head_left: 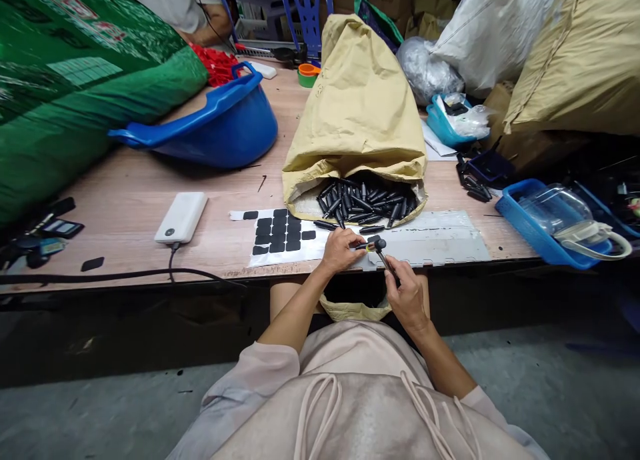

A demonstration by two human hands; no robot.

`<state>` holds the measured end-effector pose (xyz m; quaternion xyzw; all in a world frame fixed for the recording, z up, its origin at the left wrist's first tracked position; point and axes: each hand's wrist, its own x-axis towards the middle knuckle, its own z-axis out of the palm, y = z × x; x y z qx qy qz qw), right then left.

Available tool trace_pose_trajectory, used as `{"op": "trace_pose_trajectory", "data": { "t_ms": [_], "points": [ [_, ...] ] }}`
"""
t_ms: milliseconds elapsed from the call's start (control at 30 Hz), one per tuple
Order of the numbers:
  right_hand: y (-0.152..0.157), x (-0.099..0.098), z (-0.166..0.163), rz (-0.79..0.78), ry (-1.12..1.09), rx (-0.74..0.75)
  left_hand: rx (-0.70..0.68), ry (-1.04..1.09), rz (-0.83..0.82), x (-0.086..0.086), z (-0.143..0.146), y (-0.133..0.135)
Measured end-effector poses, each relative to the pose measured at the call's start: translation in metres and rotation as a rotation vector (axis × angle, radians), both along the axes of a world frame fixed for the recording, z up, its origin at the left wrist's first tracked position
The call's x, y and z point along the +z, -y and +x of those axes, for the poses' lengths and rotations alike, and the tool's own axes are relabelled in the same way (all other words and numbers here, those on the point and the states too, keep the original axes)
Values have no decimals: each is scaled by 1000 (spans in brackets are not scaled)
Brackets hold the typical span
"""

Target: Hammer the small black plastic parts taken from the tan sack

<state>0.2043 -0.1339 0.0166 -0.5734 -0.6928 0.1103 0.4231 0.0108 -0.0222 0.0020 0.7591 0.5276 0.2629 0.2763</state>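
My right hand (406, 292) is closed around the thin handle of a small hammer (381, 245) with a dark rounded head. A yellowish part shows beside that head. Just to the left, the fingertips of my left hand (343, 250) pinch a slim black tube-like piece (359, 246), its end close to the hammer head. Both hands are over the table's front edge. Beyond them, many similar black pieces (363, 200) spill from the mouth of a tan sack (357, 113). A white sheet (310, 250) bearing black rounded squares (279, 230) lies left of my hands.
On the left stand a blue basin (225, 127), a white power bank (181, 217) with a cable, and a large green sack (90, 80). At right are a blue basket (545, 237) and a grey-white board (440, 237). An open bag (353, 310) sits at my lap.
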Motion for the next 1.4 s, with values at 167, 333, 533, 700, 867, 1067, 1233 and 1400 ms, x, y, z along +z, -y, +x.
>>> {"op": "trace_pose_trajectory", "data": {
  "t_ms": [167,333,533,700,867,1067,1233,1400],
  "points": [
    [-4,7,-13,55,74,-37,7,-1,-9,0,1,-1],
    [-8,4,-16,16,238,-68,17,5,-3,0,2,-1],
    [-9,11,-9,41,227,-119,18,7,2,-1,2,-1],
    [-7,7,-7,-35,260,-142,28,14,17,-4,2,-1],
    [-18,10,5,-1,226,-242,26,14,42,-5,2,-1],
    [-45,5,49,-79,359,-453,25,8,24,-2,3,0],
    [-57,-12,69,-70,456,-542,16,17,13,-2,1,0],
    [-61,-19,65,-32,522,-603,11,29,23,-2,0,1]
  ]
}}
